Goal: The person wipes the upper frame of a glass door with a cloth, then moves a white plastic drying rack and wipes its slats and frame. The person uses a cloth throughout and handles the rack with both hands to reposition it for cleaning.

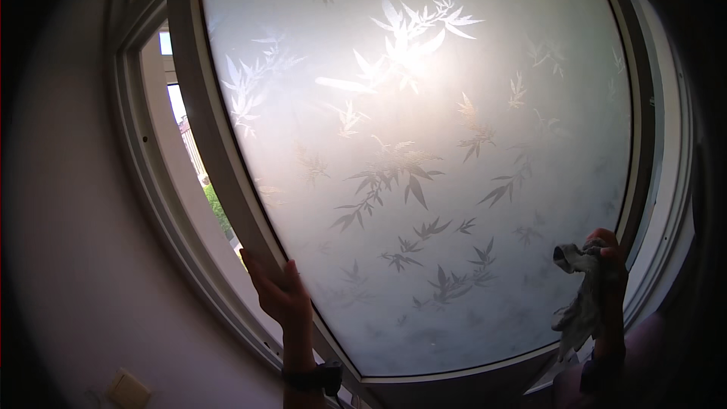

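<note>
Frosted, leaf-patterned glass panel (454,197) stands at the window frame (145,138); left hand (285,299) clasps its left edge, right hand (615,266) clutches a grey cloth (579,299) — seemingly a steadying step; any shift calls for even support.

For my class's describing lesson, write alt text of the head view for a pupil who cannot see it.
A person's left hand touches the left side of a window frame and the right hand holds a crumpled grey cloth at the lower right of its frosted, leaf-patterned glass. Greenery shows outside, beyond the frame's left side.
</note>
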`<control>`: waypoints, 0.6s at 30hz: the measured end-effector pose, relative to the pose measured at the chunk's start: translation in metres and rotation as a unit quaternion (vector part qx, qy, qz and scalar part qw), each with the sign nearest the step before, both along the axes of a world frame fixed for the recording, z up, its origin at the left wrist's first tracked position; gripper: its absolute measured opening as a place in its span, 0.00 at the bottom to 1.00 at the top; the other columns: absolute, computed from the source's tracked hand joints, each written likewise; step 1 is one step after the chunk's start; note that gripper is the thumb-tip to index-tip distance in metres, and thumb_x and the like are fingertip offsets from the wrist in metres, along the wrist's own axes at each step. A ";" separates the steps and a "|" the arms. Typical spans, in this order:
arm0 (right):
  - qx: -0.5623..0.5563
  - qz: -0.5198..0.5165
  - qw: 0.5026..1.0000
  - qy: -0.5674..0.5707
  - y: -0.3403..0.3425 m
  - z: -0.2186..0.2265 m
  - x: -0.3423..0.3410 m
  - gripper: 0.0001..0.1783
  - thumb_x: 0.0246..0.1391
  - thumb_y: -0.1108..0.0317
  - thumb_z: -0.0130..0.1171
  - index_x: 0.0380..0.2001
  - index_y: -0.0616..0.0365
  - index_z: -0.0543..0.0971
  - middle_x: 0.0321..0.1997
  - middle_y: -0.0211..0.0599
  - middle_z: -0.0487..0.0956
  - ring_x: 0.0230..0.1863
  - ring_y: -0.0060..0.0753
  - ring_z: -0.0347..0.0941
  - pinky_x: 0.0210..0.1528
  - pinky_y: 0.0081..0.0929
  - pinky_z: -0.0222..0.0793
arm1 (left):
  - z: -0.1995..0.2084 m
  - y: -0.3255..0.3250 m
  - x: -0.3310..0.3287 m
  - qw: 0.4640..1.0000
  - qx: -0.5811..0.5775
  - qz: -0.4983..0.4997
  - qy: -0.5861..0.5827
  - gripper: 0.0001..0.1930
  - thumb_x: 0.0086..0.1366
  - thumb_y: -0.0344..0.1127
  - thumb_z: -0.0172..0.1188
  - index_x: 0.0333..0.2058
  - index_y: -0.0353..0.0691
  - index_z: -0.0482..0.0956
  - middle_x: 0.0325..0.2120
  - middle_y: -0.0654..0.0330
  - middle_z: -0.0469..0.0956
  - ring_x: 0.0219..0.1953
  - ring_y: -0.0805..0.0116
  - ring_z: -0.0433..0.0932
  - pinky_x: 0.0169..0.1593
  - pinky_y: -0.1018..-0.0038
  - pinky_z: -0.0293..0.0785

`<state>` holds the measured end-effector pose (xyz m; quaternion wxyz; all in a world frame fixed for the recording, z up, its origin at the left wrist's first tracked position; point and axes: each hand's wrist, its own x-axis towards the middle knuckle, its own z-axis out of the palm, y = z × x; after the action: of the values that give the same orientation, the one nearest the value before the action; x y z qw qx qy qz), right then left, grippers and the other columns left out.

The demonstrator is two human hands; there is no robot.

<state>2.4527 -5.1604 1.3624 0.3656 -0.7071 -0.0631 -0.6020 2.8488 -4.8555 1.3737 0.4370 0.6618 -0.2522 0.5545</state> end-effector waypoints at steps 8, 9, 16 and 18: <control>0.465 0.402 0.754 -0.232 0.021 -0.258 -0.025 0.25 0.64 0.51 0.49 0.58 0.53 0.71 0.57 0.37 0.73 0.41 0.36 0.70 0.39 0.31 0.66 | -0.003 -0.006 0.012 0.999 -0.004 0.042 -0.017 0.36 0.71 0.49 0.53 0.69 0.38 0.51 0.66 0.42 0.59 0.64 0.46 0.66 0.61 0.59 0.71; 0.558 0.385 0.690 -0.254 0.033 -0.282 -0.029 0.22 0.62 0.54 0.50 0.54 0.52 0.73 0.53 0.35 0.74 0.38 0.34 0.67 0.37 0.28 0.63 | -0.004 -0.004 0.014 0.999 0.003 0.030 -0.027 0.36 0.71 0.52 0.52 0.69 0.37 0.54 0.65 0.42 0.59 0.65 0.47 0.64 0.63 0.60 0.69; 0.566 0.118 0.806 -0.127 0.060 -0.336 -0.074 0.22 0.65 0.57 0.47 0.58 0.55 0.66 0.45 0.33 0.76 0.39 0.31 0.71 0.42 0.28 0.71 | -0.017 0.013 0.026 0.973 -0.082 -0.065 0.206 0.46 0.62 0.59 0.64 0.67 0.35 0.53 0.51 0.45 0.75 0.51 0.56 0.78 0.55 0.69 0.75; 0.487 0.001 0.873 -0.028 0.036 -0.325 -0.078 0.26 0.68 0.58 0.47 0.65 0.54 0.61 0.41 0.30 0.76 0.38 0.26 0.73 0.41 0.24 0.73 | -0.043 0.019 0.025 0.986 -0.032 0.004 0.164 0.50 0.60 0.60 0.64 0.67 0.32 0.50 0.57 0.41 0.67 0.55 0.53 0.75 0.56 0.66 0.75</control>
<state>2.3743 -5.1248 1.0378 0.6622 -0.4220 0.2276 -0.5758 2.8741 -4.8367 1.3307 0.4914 0.7301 -0.1571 0.4481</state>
